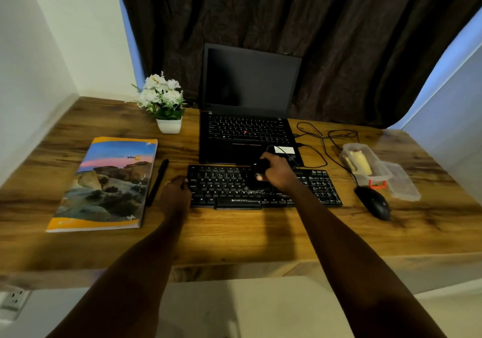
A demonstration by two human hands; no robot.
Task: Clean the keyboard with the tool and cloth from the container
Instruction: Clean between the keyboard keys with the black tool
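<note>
Head view: keyboard (263,187) sits centre frame on the desk (234,236), just below the laptop (247,134). Right hand (277,173) is over the middle keys, fingers clamped on a dark tool (260,167). Left hand (177,194) is at the keyboard's left edge, fingers bent; too blurred to tell the grip. Open container (348,149) is at right of frame, yellow cloth (359,164) inside.

wooden desk (234,233), keyboard (224,186), laptop (245,134), mouse (374,203), notebook (104,183), pen (157,181), container (365,164), flowerpot (169,125)

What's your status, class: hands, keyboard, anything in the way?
Right hand grips tool over keyboard. Left hand at keyboard's left edge. Pen beside it, off the keys.
</note>
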